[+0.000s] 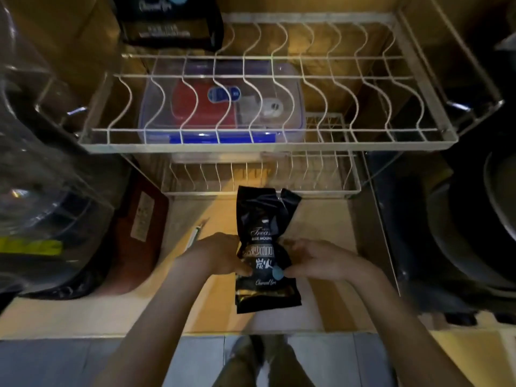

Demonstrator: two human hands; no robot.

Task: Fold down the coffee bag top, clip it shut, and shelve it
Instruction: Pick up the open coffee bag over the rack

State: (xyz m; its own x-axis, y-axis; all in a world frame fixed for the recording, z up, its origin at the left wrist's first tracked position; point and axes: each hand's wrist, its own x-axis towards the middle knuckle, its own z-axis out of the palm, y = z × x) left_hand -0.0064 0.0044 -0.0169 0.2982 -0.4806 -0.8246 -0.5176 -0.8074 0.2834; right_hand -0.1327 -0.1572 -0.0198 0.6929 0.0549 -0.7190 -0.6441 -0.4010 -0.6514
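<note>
Both hands, left [220, 255] and right [315, 259], grip the coffee bag [264, 247] on the bench [212, 297]; wire rack [268, 141] looms at 12 o'clock, water jug [36, 163] at 9.

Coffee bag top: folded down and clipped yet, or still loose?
Still loose. The coffee bag top sticks up crumpled and spread, with no clip on it. Left hand and right hand grip its middle.

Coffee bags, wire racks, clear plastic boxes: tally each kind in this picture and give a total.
Coffee bags: 2, one held between the left hand and right hand, one on the top shelf
Wire racks: 2, upper, lower
Clear plastic boxes: 1
Total: 5
</note>
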